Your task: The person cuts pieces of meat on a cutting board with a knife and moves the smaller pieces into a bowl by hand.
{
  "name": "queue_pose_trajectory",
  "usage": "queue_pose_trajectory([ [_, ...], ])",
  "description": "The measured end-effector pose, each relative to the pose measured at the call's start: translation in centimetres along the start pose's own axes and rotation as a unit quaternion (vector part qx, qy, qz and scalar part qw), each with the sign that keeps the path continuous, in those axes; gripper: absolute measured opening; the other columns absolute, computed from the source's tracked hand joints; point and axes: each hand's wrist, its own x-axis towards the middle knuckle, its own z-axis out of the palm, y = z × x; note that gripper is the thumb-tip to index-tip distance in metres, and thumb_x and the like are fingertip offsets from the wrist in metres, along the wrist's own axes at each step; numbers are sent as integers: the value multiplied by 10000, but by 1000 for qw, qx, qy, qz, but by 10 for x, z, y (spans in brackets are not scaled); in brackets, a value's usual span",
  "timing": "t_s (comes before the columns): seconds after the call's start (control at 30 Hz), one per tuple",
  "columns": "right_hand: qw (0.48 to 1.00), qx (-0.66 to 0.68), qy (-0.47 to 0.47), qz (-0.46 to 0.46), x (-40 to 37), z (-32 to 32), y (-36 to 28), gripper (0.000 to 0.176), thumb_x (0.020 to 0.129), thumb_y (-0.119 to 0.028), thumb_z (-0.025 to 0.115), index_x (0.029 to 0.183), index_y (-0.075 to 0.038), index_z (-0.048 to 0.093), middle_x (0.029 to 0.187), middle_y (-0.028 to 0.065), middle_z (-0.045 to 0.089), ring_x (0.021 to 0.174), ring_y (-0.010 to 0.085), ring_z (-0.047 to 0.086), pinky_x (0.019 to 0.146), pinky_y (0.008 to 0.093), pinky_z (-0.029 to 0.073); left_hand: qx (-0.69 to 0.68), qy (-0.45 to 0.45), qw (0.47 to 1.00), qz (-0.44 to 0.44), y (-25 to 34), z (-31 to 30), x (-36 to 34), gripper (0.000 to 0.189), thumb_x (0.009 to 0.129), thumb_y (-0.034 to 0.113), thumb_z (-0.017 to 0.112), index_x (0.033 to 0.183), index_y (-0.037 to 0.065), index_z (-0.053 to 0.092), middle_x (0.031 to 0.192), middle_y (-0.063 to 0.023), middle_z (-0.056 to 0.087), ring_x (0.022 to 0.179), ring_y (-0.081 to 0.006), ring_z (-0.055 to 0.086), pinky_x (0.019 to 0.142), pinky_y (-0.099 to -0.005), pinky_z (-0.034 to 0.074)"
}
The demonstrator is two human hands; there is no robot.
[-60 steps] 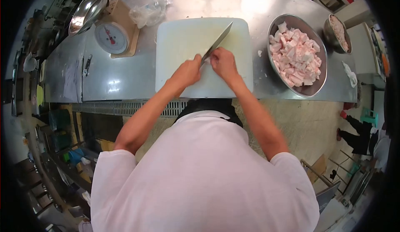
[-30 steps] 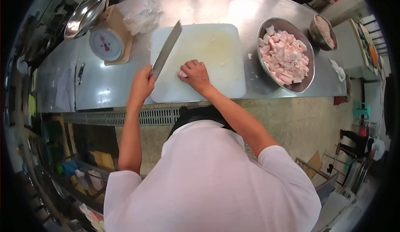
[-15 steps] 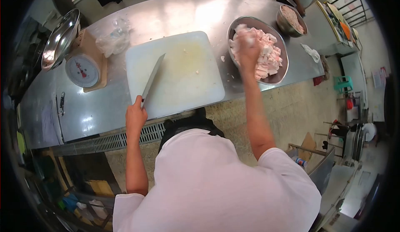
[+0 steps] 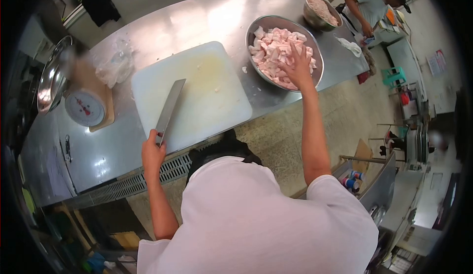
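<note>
My left hand (image 4: 153, 153) is closed around the handle of a large knife (image 4: 171, 102), whose broad blade points away from me over the white cutting board (image 4: 217, 109). A few small scraps lie on the board. To the right, my right hand (image 4: 298, 71) has its fingers spread and rests on pale pink chunks of fatty meat (image 4: 272, 47). These chunks fill a steel bowl (image 4: 319, 60) standing on the metal table. My fingertips touch the meat at the bowl's near right side; whether any piece is under the palm is hidden.
A dial scale (image 4: 84, 107) with a steel basin (image 4: 51, 79) on top stands left, beside a clear plastic bag (image 4: 118, 62). Beyond the meat sits a bowl of ground meat (image 4: 322, 12), with a white cloth (image 4: 349, 46) nearby. Another person (image 4: 369, 10) works at the far right.
My right hand, blurred over the meat before, now lies spread on its near right part. The view has turned, shifting the table leftward. The knife stays in my left hand.
</note>
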Motion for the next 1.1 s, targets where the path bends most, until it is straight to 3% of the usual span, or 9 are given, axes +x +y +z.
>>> queue_pose_trajectory([
  [0.27, 992, -80, -91, 43, -12, 38, -22, 779, 799, -299, 718, 1490, -193, 373, 1500, 392, 184, 1433, 520, 107, 1156, 593, 159, -46, -17, 999, -8, -12, 5, 3, 343, 777, 88, 727, 1055, 69, 528, 658, -151, 593, 591, -286, 563, 588, -401, 447],
  [0.5, 969, 89, -209, 99, 3, -17, -30, 580, 862, -227, 666, 1410, -136, 499, 1508, 320, 289, 1338, 433, 416, 1092, 391, 372, -40, -29, 999, -23, -27, 2, -6, 560, 711, 85, 776, 1212, 93, 526, 747, -146, 620, 670, -319, 608, 629, -413, 476],
  [0.57, 997, -32, 65, -4, -2, -1, -21, 587, 853, -202, 659, 1410, -125, 493, 1454, 260, 427, 1325, 395, 449, 1081, 400, 382, -16, -30, 999, -19, -32, 0, -7, 655, 700, 57, 756, 1296, 116, 488, 784, -158, 632, 737, -365, 639, 673, -453, 490],
  [0.6, 998, -26, 60, -7, -5, 6, -17, 587, 853, -202, 659, 1410, -125, 493, 1454, 260, 427, 1325, 395, 449, 1081, 400, 382, -14, -28, 999, -27, -32, 0, -8, 655, 700, 57, 756, 1296, 116, 488, 784, -158, 632, 737, -365, 639, 673, -453, 490],
  [0.73, 990, -6, -137, -43, 0, 17, -13, 621, 807, -190, 685, 1396, -113, 506, 1392, 226, 514, 1287, 355, 507, 1030, 390, 437, -27, -28, 999, -28, -23, -4, -7, 659, 705, 32, 742, 1308, 101, 484, 811, -180, 637, 790, -378, 637, 725, -457, 484],
  [0.8, 965, 81, -200, 149, 11, -4, -31, 625, 764, -202, 730, 1355, -104, 552, 1411, 228, 493, 1299, 354, 495, 1032, 391, 437, -31, -41, 998, -22, -21, -8, -12, 664, 710, 20, 737, 1318, 103, 484, 828, -189, 639, 791, -378, 637, 737, -450, 485],
  [0.93, 992, -113, 48, -8, 38, 20, 11, 592, 755, -369, 730, 1290, -151, 605, 1173, 184, 625, 1070, 412, 597, 909, 475, 497, -44, -32, 998, -7, -25, -3, -15, 663, 715, 18, 738, 1322, 104, 488, 848, -203, 646, 792, -380, 637, 742, -442, 486],
  [0.97, 979, -176, -54, 87, 42, 27, 13, 608, 736, -374, 750, 1277, -134, 610, 1084, 177, 655, 1048, 415, 611, 914, 472, 499, -43, -41, 998, -18, -23, -4, -16, 664, 716, 15, 738, 1324, 105, 487, 871, -211, 651, 798, -384, 637, 746, -444, 487],
  [1.1, 981, -99, -158, 59, 57, 25, 22, 587, 732, -346, 752, 1232, -62, 633, 1279, 228, 592, 1179, 350, 574, 982, 429, 466, -40, -12, 999, -2, -29, 3, -19, 616, 717, -6, 729, 1286, 88, 513, 939, -211, 666, 825, -393, 638, 748, -445, 490],
])
